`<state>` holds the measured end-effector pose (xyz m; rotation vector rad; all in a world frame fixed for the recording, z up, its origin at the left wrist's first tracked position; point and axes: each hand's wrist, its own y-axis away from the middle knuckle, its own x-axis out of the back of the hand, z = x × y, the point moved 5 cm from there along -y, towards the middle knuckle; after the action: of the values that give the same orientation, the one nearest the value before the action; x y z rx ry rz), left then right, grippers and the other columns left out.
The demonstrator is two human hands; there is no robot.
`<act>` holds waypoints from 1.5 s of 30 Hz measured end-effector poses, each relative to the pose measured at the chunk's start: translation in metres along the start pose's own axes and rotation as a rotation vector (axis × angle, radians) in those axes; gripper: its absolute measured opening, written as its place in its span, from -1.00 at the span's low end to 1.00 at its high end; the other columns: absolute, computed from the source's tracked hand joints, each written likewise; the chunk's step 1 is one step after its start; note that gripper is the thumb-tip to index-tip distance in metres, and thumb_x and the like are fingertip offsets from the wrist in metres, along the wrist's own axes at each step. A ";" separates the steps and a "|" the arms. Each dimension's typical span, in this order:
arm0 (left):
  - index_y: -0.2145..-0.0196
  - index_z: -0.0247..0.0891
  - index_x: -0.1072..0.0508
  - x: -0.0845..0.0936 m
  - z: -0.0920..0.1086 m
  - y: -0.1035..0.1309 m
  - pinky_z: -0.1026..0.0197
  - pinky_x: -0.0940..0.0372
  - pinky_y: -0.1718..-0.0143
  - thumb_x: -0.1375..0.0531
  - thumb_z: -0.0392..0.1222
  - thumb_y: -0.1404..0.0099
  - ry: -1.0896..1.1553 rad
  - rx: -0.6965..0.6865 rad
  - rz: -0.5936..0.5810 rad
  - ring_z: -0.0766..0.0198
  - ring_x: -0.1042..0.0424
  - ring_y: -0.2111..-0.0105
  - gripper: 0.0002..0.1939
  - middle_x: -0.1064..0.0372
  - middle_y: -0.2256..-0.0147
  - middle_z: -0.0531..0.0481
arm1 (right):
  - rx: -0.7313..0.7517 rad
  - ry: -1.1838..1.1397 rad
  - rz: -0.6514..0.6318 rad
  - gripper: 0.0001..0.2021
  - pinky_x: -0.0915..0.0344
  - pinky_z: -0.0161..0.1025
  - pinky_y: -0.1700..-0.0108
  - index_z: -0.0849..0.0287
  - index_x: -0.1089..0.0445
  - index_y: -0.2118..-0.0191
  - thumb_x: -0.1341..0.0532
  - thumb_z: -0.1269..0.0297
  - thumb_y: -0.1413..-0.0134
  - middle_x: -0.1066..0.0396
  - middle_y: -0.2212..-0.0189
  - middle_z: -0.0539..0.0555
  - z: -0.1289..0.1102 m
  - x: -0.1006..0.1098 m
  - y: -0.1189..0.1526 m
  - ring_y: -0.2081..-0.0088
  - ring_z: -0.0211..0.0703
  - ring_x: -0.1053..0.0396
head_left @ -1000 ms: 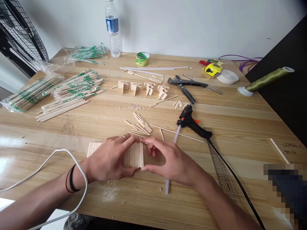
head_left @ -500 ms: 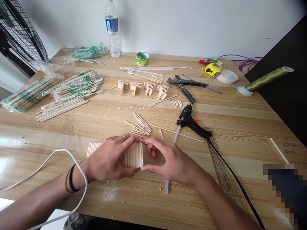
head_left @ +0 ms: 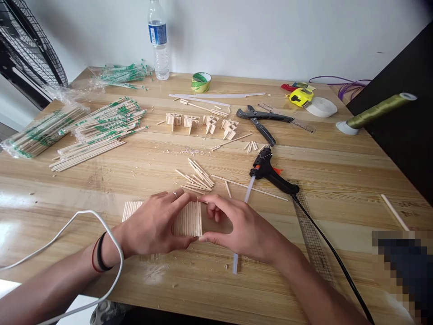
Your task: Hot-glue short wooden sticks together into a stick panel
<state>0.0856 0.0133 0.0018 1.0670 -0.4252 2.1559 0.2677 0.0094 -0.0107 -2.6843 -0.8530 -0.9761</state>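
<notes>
A flat panel of short wooden sticks laid side by side (head_left: 187,220) lies on the table in front of me. Across its middle lies my left hand (head_left: 150,221), thumb and fingers gripping the panel's near and far edges. My right hand (head_left: 237,221) spans the panel's right end, with the thumb at the near corner and the index finger at the far one, holding the outermost stick against the row. Beyond my hands is a loose pile of cut sticks (head_left: 200,177). A black glue gun (head_left: 272,174) rests at right, its translucent glue stick (head_left: 249,189) pointing toward me.
A white cable (head_left: 117,246) loops over my left wrist. Packs of wrapped chopsticks (head_left: 108,119) lie at left. Small stick assemblies (head_left: 191,122), a black cutter (head_left: 262,117), a clear ruler (head_left: 313,243), a yellow tape measure (head_left: 300,97) and a water bottle (head_left: 158,49) are around.
Both hands keep the same hold on the panel. Only a very slight shift of the view shows.
</notes>
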 end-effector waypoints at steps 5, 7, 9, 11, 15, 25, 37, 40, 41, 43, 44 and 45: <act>-0.21 -0.14 -0.21 0.001 0.000 0.000 -0.03 -0.41 0.03 -0.36 0.01 -0.30 -0.002 0.003 -0.004 -0.04 -0.55 0.06 -0.36 -0.48 -0.06 -0.12 | -0.009 0.006 -0.002 -0.35 -0.43 -0.19 0.21 0.18 -0.38 -0.19 -0.55 0.28 0.01 -0.43 0.32 -0.03 0.000 0.000 -0.001 0.30 -0.16 -0.45; -0.21 -0.15 -0.22 0.000 0.000 0.000 -0.04 -0.41 0.03 -0.36 0.02 -0.30 -0.005 0.008 -0.007 -0.04 -0.55 0.06 -0.36 -0.48 -0.05 -0.12 | -0.011 0.005 -0.003 -0.35 -0.43 -0.19 0.21 0.17 -0.38 -0.19 -0.55 0.27 0.01 -0.43 0.32 -0.03 0.000 0.000 -0.001 0.30 -0.15 -0.46; -0.21 -0.15 -0.22 0.000 -0.001 0.000 -0.04 -0.42 0.04 -0.36 0.02 -0.29 -0.004 0.014 -0.015 -0.05 -0.55 0.05 -0.36 -0.48 -0.05 -0.12 | -0.014 0.004 -0.006 -0.36 -0.43 -0.18 0.20 0.16 -0.38 -0.19 -0.55 0.26 0.01 -0.43 0.32 -0.03 0.001 0.000 0.000 0.29 -0.15 -0.45; -0.22 -0.16 -0.22 0.000 -0.001 0.000 -0.05 -0.42 0.03 -0.35 0.02 -0.30 0.000 0.016 -0.020 -0.05 -0.55 0.05 -0.36 -0.48 -0.06 -0.13 | -0.018 0.001 -0.011 -0.36 -0.44 -0.17 0.20 0.15 -0.37 -0.19 -0.55 0.26 0.00 -0.43 0.31 -0.03 0.001 0.000 0.000 0.29 -0.14 -0.45; -0.22 -0.16 -0.22 0.000 0.000 0.000 -0.06 -0.42 0.03 -0.35 0.02 -0.30 0.006 0.009 -0.008 -0.06 -0.54 0.05 -0.36 -0.48 -0.06 -0.14 | -0.025 -0.006 -0.017 -0.37 -0.44 -0.16 0.19 0.15 -0.37 -0.19 -0.54 0.26 -0.01 -0.43 0.31 -0.02 0.001 0.000 0.000 0.28 -0.13 -0.46; -0.22 -0.17 -0.24 -0.001 0.000 0.001 -0.07 -0.42 0.02 -0.36 0.02 -0.28 0.004 0.016 -0.013 -0.07 -0.55 0.04 -0.35 -0.49 -0.05 -0.15 | -0.053 0.003 -0.035 -0.34 -0.44 -0.16 0.20 0.18 -0.36 -0.21 -0.55 0.28 0.00 -0.43 0.31 -0.02 -0.001 0.000 -0.002 0.29 -0.14 -0.45; -0.23 -0.14 -0.22 0.000 0.000 0.000 -0.07 -0.42 0.01 -0.36 -0.01 -0.29 0.011 0.013 -0.015 -0.07 -0.55 0.03 -0.35 -0.48 -0.05 -0.16 | -0.046 0.017 -0.025 -0.35 -0.46 -0.17 0.20 0.12 -0.37 -0.20 -0.55 0.26 0.01 -0.45 0.31 -0.03 -0.002 0.001 -0.001 0.29 -0.15 -0.47; -0.23 -0.13 -0.22 0.000 -0.001 0.001 -0.06 -0.42 0.02 -0.36 -0.01 -0.28 0.004 0.017 -0.015 -0.07 -0.55 0.04 -0.34 -0.49 -0.05 -0.16 | -0.043 0.018 -0.021 -0.36 -0.46 -0.18 0.21 0.11 -0.37 -0.19 -0.54 0.26 0.01 -0.45 0.31 -0.03 -0.002 0.001 -0.001 0.30 -0.15 -0.46; -0.23 -0.13 -0.22 0.000 -0.001 0.001 -0.06 -0.42 0.02 -0.36 0.00 -0.28 0.006 0.017 -0.011 -0.07 -0.55 0.04 -0.34 -0.49 -0.05 -0.15 | -0.042 0.017 -0.021 -0.36 -0.45 -0.18 0.21 0.11 -0.37 -0.19 -0.54 0.26 0.00 -0.45 0.31 -0.03 -0.002 0.001 -0.001 0.30 -0.15 -0.46; -0.23 -0.12 -0.23 0.000 -0.001 0.001 -0.05 -0.42 0.02 -0.36 0.00 -0.28 0.017 0.013 -0.006 -0.06 -0.55 0.04 -0.35 -0.49 -0.05 -0.14 | -0.044 0.018 -0.025 -0.36 -0.45 -0.18 0.21 0.11 -0.37 -0.20 -0.54 0.27 0.00 -0.45 0.32 -0.03 -0.002 0.001 -0.001 0.30 -0.15 -0.46; -0.23 -0.12 -0.23 0.000 0.000 0.001 -0.05 -0.42 0.01 -0.36 0.00 -0.28 0.021 0.012 -0.004 -0.06 -0.55 0.03 -0.35 -0.49 -0.05 -0.14 | -0.045 0.019 -0.027 -0.36 -0.45 -0.18 0.21 0.12 -0.37 -0.20 -0.54 0.28 0.00 -0.45 0.32 -0.04 -0.002 0.001 -0.001 0.30 -0.15 -0.46; -0.23 -0.12 -0.23 0.000 0.000 0.000 -0.06 -0.42 0.01 -0.36 0.00 -0.28 0.021 0.013 -0.005 -0.07 -0.55 0.03 -0.35 -0.49 -0.06 -0.14 | -0.045 0.019 -0.029 -0.36 -0.45 -0.18 0.21 0.12 -0.37 -0.19 -0.54 0.28 0.00 -0.44 0.32 -0.04 -0.002 0.001 -0.001 0.30 -0.15 -0.45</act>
<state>0.0851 0.0134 0.0016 1.0499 -0.3989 2.1661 0.2667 0.0103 -0.0090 -2.7032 -0.8784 -1.0377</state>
